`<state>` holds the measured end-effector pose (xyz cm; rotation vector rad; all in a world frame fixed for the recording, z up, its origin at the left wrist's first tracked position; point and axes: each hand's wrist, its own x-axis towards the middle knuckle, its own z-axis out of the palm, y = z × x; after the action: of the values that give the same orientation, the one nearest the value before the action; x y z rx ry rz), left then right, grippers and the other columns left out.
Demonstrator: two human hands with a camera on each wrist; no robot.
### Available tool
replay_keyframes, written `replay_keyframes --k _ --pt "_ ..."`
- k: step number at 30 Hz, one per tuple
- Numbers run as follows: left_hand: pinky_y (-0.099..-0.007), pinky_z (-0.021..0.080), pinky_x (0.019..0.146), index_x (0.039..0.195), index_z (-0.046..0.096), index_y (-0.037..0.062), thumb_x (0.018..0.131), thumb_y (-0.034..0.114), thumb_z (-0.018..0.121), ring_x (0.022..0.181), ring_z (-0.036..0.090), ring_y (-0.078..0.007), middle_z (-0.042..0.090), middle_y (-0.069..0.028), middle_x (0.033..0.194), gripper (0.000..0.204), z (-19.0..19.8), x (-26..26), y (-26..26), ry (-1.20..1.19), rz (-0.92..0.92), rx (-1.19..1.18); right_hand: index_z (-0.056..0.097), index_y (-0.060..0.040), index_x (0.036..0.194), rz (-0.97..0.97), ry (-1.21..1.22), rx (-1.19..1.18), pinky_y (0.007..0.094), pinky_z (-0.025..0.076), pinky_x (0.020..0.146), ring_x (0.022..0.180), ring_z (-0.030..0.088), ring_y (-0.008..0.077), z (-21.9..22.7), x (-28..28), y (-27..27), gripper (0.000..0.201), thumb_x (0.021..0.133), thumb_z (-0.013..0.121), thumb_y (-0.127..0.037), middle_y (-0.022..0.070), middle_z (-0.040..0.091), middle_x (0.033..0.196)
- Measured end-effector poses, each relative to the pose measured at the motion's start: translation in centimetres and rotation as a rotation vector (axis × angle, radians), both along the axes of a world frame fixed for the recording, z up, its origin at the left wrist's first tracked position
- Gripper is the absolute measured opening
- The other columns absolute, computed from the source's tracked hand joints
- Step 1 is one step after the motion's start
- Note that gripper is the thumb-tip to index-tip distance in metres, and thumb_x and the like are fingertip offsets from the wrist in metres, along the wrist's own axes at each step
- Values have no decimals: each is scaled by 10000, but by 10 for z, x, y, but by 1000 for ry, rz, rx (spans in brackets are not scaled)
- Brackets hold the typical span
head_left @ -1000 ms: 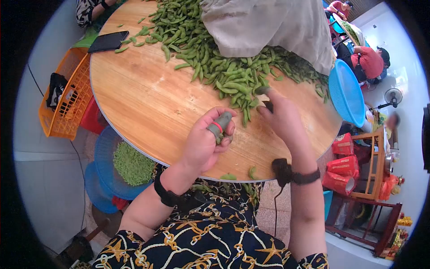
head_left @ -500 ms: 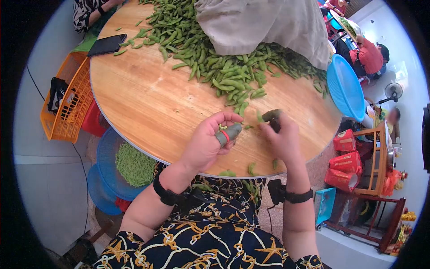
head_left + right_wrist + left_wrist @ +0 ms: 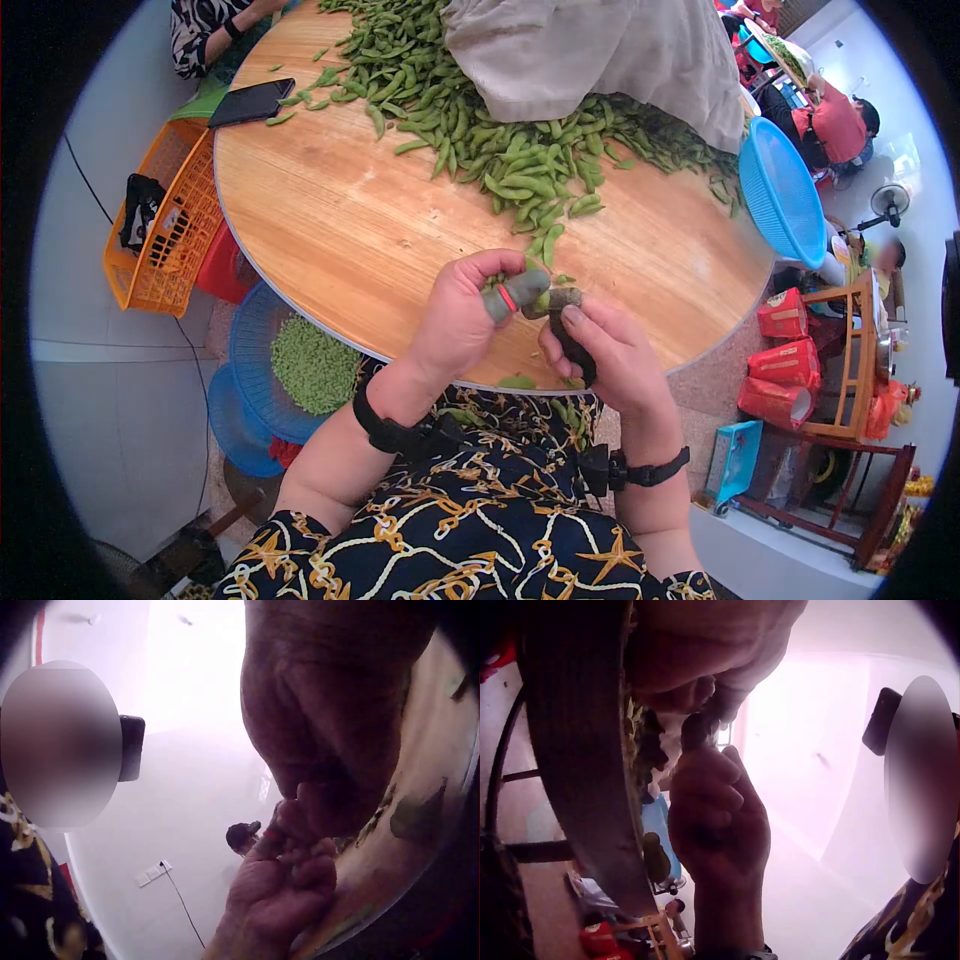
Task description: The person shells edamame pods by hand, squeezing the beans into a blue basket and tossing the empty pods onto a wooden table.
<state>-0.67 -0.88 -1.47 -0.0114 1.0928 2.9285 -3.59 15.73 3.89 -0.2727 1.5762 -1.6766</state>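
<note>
Over the near part of the round wooden table (image 3: 330, 240), my two hands meet at a small green soybean pod (image 3: 541, 303). The left hand (image 3: 450, 310) pinches its near end, with a grey cover and a red band on the thumb. From the other side the right hand (image 3: 618, 352) grips the pod, dark covers on its fingers. Most of the pod is hidden between the fingertips. Farther back lies a heap of soybean pods (image 3: 520, 165), with a few loose ones trailing toward my hands. Both wrist views are dark and show the hands fingertip to fingertip.
A grey cloth (image 3: 590, 60) covers part of the heap. A black phone (image 3: 252, 102) lies by the left edge. Below left, a blue basket (image 3: 245, 350) holds shelled beans (image 3: 312, 368), near an orange crate (image 3: 185, 225). Another blue basket (image 3: 785, 195) stands at the right edge.
My right hand has come back from the heap toward me with a pod and now meets the left hand. The left hand has shifted slightly right.
</note>
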Motion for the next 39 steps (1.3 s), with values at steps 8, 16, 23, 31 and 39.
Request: replay_keyframes --k 8,16,23,31,39 --pt "-214 426 688 872 587 20 793 81 633 748 536 -80 585 -5 810 109 7 3 0 77 27 -557 522 -40 800 -70 251 166 191 383 510 562 459 44 -7 7 -9 188 920 439 -159 -25 513 671" --pt "-189 388 668 873 582 36 833 152 596 748 484 -47 551 28 799 124 11 3 0 8 -136 -402 541 -18 828 -124 119 110 196 381 501 546 446 46 -11 9 -6 168 907 461 -143 -25 506 651" --pt "-208 428 603 965 580 32 787 98 642 676 501 -58 561 5 786 200 5 1 12 49 190 -722 546 -23 775 -243 281 222 201 365 485 529 445 50 -17 0 -9 186 880 511 -172 -28 504 604" --pt "-155 398 543 1043 573 51 816 -32 519 668 496 -48 567 -6 840 247 7 -1 -1 -154 127 29 564 -27 798 -314 705 385 313 435 518 526 532 173 -17 -28 -10 176 837 560 -198 59 553 598" --pt "-155 298 467 1023 570 57 835 -17 454 605 454 -48 572 -21 845 233 5 -3 -3 -79 137 -21 580 -48 817 -75 1010 649 421 457 577 640 583 352 -7 -49 -18 166 777 582 -209 184 587 677"
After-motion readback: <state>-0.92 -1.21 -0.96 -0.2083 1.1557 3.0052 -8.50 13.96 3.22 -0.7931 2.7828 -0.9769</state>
